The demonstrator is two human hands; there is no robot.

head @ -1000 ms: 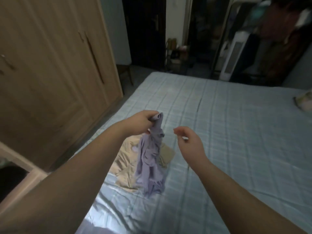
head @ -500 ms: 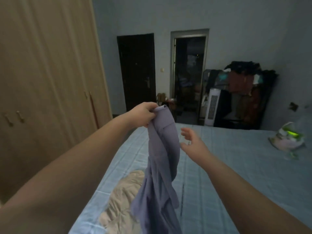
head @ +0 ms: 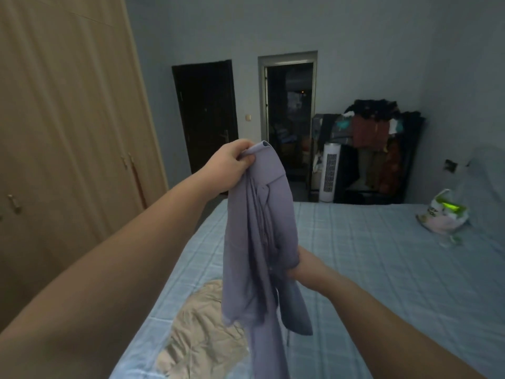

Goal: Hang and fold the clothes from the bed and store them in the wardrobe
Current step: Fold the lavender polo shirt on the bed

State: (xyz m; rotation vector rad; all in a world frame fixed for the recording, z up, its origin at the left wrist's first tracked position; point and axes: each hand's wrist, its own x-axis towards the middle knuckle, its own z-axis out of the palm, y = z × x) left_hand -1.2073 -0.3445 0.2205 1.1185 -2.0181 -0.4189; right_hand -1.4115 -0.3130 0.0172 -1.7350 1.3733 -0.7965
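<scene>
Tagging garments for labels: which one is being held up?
The lavender garment: the left hand grips its top and it hangs down. The beige garment lies crumpled on the bed.

**A:** One view here, worn on the head, looking forward and a touch downward, out along the bed (head: 382,255) toward the far wall (head: 369,50).

**B:** And close! The left hand (head: 232,166) sits near centre frame, with the right hand (head: 304,265) just below it, partly behind the purple garment (head: 259,228).

**A:** Wardrobe (head: 68,132) left of the left hand, doorway (head: 289,110) beyond it.
</scene>
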